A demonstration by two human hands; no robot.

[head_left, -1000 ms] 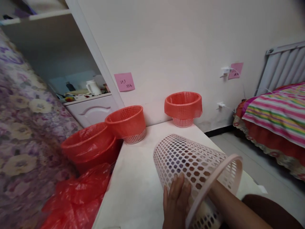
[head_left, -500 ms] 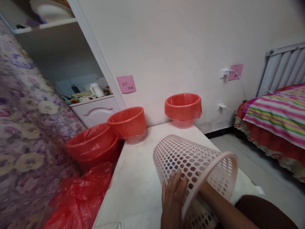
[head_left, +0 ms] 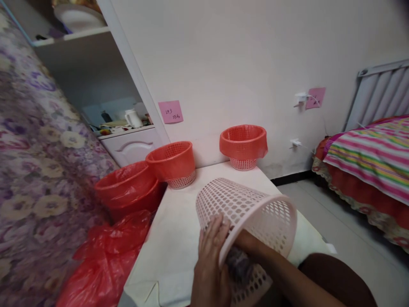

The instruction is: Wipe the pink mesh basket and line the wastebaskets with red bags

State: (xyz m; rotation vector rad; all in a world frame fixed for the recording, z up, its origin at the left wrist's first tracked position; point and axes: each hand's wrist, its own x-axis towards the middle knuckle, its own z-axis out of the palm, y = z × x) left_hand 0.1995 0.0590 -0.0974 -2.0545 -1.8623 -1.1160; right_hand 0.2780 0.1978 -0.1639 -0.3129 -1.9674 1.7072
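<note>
A pale pink perforated plastic wastebasket [head_left: 223, 196] lies on its side on the white-covered table, its mouth turned toward me and to the right. My left hand [head_left: 211, 251] presses along the outside of its wall by the rim, thumb close to the rim's edge. Through the mouth reaches my right hand [head_left: 241, 239], its fingers mostly hidden inside the basket. Just below it, at the opening, a dark, blurred bundle that looks like cloth [head_left: 239, 264] shows and seems to be in its grasp.
Two pink baskets lined with red bags, one left [head_left: 179, 170] and one right [head_left: 243, 147], stand at the table's back. Left of the table are more red-lined baskets [head_left: 128, 183] and a loose red plastic bag [head_left: 105, 256]. A bed [head_left: 367, 149] stands right.
The basket has shifted slightly left in view, with my left hand on it. My right hand has drawn back toward the mouth, and the dark bundle now shows at the opening.
</note>
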